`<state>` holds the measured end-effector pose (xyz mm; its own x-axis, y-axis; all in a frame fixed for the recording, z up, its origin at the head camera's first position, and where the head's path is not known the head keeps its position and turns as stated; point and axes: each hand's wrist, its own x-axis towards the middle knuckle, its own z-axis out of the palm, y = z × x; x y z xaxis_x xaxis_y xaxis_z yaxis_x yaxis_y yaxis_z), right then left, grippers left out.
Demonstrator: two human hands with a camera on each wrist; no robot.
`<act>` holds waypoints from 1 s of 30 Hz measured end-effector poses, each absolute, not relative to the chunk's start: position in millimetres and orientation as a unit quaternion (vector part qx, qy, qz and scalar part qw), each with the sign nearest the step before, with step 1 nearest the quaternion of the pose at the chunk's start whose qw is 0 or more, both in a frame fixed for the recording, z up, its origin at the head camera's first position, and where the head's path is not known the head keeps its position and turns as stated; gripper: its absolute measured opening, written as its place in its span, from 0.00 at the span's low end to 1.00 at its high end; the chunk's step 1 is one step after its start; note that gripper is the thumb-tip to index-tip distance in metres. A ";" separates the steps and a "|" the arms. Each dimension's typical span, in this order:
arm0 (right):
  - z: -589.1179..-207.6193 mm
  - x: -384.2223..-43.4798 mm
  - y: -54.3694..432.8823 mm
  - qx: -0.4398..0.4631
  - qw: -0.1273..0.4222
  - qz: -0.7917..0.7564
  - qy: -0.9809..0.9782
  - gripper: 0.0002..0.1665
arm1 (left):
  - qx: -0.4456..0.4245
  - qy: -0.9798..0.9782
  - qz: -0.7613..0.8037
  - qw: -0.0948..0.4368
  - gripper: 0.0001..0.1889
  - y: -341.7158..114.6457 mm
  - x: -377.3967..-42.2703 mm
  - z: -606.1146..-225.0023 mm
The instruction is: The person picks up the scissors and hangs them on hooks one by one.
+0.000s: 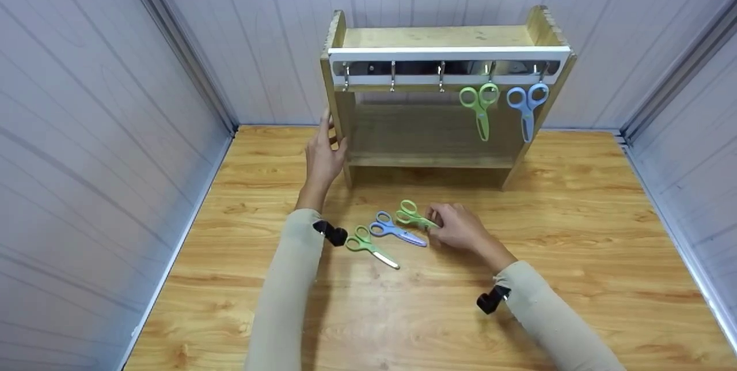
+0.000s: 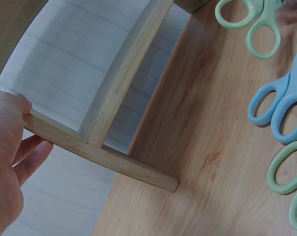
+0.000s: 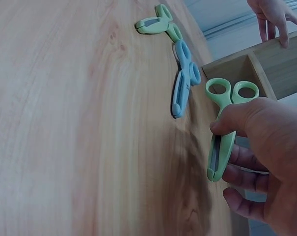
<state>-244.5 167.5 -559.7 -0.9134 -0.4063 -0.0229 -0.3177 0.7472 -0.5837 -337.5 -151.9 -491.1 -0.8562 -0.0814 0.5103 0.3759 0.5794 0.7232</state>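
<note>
My right hand pinches green scissors by the blade part between thumb and fingers, the loops pointing away from the palm. In the right wrist view they look raised a little off the table. Beside them lie blue scissors and a second pair of green scissors, both on the tabletop. My left hand grips the left side board of a small wooden shelf, the thumb on one face and fingers on the other.
A hook rail runs along the shelf's top front. Another green pair of scissors and another blue pair of scissors hang from its two rightmost hooks. Pale panel walls enclose the wooden table behind and at both sides.
</note>
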 end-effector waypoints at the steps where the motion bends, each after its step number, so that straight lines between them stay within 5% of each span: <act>1: -559.0 -244.2 167.7 -0.193 0.075 -0.298 0.932 0.07 | -0.085 -0.852 -0.450 0.254 0.39 -151.9 -337.2 -491.2; 30: -535.8 -249.8 177.0 -0.217 0.041 -0.281 0.934 0.07 | -0.092 -0.853 -0.445 0.258 0.40 -152.8 -338.5 -493.6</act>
